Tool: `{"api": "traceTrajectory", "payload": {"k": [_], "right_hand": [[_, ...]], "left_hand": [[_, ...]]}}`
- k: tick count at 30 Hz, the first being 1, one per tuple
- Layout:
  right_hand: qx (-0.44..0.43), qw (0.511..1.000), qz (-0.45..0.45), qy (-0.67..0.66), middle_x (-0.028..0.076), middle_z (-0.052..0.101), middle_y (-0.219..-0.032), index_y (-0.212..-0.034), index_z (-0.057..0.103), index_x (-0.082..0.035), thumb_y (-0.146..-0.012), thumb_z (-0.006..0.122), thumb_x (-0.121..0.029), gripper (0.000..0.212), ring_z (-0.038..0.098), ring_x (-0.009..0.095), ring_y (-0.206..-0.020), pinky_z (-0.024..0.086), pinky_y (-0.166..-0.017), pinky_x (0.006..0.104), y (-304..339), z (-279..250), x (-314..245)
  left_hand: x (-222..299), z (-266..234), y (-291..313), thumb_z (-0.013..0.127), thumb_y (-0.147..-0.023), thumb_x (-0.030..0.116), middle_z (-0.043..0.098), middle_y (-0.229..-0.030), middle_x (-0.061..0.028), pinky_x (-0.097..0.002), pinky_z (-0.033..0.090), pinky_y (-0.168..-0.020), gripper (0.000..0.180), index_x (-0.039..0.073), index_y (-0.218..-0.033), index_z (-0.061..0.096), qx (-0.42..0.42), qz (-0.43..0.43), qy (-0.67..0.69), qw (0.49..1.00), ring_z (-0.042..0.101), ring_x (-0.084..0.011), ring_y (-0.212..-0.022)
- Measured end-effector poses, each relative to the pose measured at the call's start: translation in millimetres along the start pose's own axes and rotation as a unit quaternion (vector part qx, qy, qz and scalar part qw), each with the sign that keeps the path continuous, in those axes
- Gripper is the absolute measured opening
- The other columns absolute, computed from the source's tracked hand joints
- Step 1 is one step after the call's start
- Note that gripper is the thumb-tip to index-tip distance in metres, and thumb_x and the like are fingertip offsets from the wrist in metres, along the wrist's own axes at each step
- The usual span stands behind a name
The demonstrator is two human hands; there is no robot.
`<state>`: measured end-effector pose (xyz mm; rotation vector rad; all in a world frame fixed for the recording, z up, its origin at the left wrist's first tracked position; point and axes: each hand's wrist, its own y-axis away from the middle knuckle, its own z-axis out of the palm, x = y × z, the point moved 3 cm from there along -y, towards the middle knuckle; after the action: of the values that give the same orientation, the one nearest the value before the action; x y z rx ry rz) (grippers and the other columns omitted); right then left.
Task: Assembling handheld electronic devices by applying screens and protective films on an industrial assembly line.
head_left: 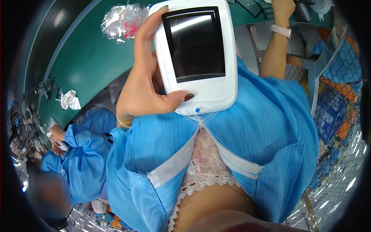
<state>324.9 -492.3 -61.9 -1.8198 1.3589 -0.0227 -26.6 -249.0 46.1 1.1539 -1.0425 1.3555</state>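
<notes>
While dressed in a blue striped smock (pixel 266 106), spread from the centre down towards 6 o'clock, has a green table (pixel 85 69) curving from 9 round to 12 o'clock. Has a co-worker (pixel 89 154), also in blue, at 8 o'clock, with a small white object (pixel 59 143) in the hands. Has a grey metal frame (pixel 313 75) with mesh between 2 and 3 o'clock, backed by blue and orange shapes too jumbled to name. Holds up a white device (pixel 198 60) at 12 o'clock, round-cornered, tilted slightly anticlockwise, with a black screen (pixel 198 44) crossed by pale glare. Grips it by the left edge with the left hand (pixel 143 89), spread wide along its length, thumb pressed over the lower front, index finger near the top corner. Reaches out between 1 and 2 o'clock with the right hand (pixel 284 11), cut by the upper edge, near a dark object (pixel 304 11); cannot tell how far closed, or on what. Shows clear plastic bags (pixel 125 22) with red marks at 11 o'clock, a crumpled white cloth (pixel 70 100) at 9, a pale wristband (pixel 281 31) on the right arm, a gold bracelet (pixel 124 123) on the left wrist, and lastly, on the device's lower edge, a blue sticker (pixel 197 110).
</notes>
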Motion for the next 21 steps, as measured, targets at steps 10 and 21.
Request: {"api": "traceTrajectory", "payload": {"k": [10,21], "right_hand": [[-0.168,0.631,0.206,-0.729,0.008,0.061,-0.075,-0.098,0.057,-0.001,-0.099,0.046,-0.020,0.022,0.056,0.014,-0.066,0.045,-0.061,0.0249,47.8,-81.4,-129.8],[-0.293,0.593,0.149,-0.735,0.010,0.055,-0.061,-0.091,0.051,0.000,-0.098,0.045,-0.020,0.023,0.050,0.017,-0.051,0.038,-0.045,0.0251,71.5,-111.5,-166.1]], "left_hand": [[-13.6,-8.7,11.2,0.081,-0.053,0.014,0.016,-0.151,-0.0188,-0.0480,0.044,-0.100,0.124,0.007,-0.148,0.002,0.027,0.064,0.010,0.997,0.039,-0.0370,-0.131],[-7.6,-3.8,0.5,0.080,-0.055,0.011,0.019,-0.151,-0.0187,-0.0480,0.043,-0.101,0.126,0.010,-0.149,-0.004,0.037,0.077,0.012,0.996,0.041,-0.0376,-0.130]]}}
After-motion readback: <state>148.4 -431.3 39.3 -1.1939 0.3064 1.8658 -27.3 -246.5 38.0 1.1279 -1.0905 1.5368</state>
